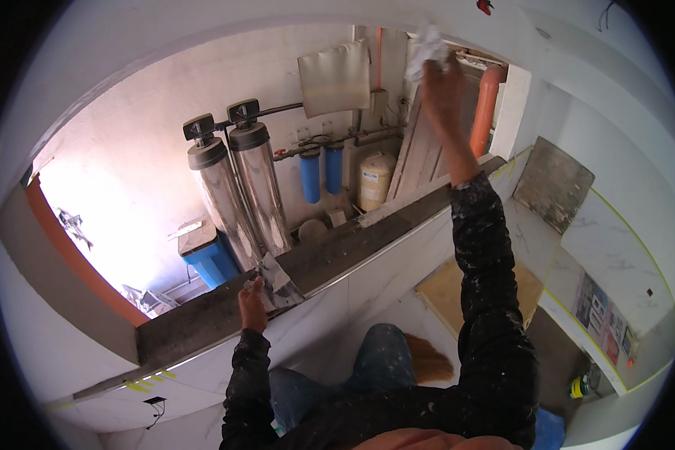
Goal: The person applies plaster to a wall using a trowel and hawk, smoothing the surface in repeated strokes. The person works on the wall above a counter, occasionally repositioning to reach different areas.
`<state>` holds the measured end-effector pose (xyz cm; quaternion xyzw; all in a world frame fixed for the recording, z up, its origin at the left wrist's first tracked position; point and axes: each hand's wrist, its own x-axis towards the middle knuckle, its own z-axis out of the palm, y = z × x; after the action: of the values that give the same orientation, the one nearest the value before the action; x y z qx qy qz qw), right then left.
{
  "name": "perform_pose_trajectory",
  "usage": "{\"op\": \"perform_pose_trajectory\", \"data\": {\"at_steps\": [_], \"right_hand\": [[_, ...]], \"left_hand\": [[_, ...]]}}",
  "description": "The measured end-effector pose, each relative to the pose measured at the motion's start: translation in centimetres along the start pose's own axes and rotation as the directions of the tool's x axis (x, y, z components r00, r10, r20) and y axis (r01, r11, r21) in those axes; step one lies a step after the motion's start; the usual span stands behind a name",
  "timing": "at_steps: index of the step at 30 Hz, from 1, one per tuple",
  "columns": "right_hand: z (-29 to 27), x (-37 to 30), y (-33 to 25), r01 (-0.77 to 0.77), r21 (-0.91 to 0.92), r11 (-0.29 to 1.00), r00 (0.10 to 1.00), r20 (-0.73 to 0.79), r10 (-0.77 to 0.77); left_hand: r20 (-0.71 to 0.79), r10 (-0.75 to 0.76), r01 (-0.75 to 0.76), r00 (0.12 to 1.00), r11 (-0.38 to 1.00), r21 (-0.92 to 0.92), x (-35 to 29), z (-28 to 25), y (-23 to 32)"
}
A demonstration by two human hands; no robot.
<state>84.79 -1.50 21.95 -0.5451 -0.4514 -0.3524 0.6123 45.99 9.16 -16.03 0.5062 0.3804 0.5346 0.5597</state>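
My right hand [442, 94] is raised high against the white wall at the top, shut on a crumpled white rag [427, 46]. My left hand [253, 304] rests on the dark stone ledge [202, 315] of a low wall and grips a flat metal trowel [277, 281] with grey smears on its blade. Both sleeves are dark and speckled with white spots. My knees in stained jeans show below the ledge.
Beyond the ledge stand two tall steel filter tanks [240, 191], two blue filter cartridges [321, 172], a cream pressure tank [373, 180] and a blue box [210, 259]. An orange pipe [484, 109] runs up at the right. A broom head [427, 360] lies on the floor.
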Motion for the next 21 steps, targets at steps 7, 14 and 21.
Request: {"op": "perform_pose_trajectory", "data": {"at_steps": [7,14,21], "right_hand": [[3.1,3.0,-1.8,0.132,-0.408,0.903,0.981,-0.079,-0.179],[0.5,-0.5,2.0,0.291,-0.399,0.870,0.949,0.003,-0.316],[-0.8,8.8,2.6,0.093,-0.505,0.858,0.989,0.148,-0.020]], "left_hand": [[0.023,-0.050,0.049,0.998,0.998,0.033,-0.3,-0.4,0.5],[0.012,-0.011,0.011,1.000,1.000,-0.018,-0.3,0.2,0.4],[0.012,-0.003,0.003,1.000,1.000,0.015,-0.2,0.1,0.2]]}}
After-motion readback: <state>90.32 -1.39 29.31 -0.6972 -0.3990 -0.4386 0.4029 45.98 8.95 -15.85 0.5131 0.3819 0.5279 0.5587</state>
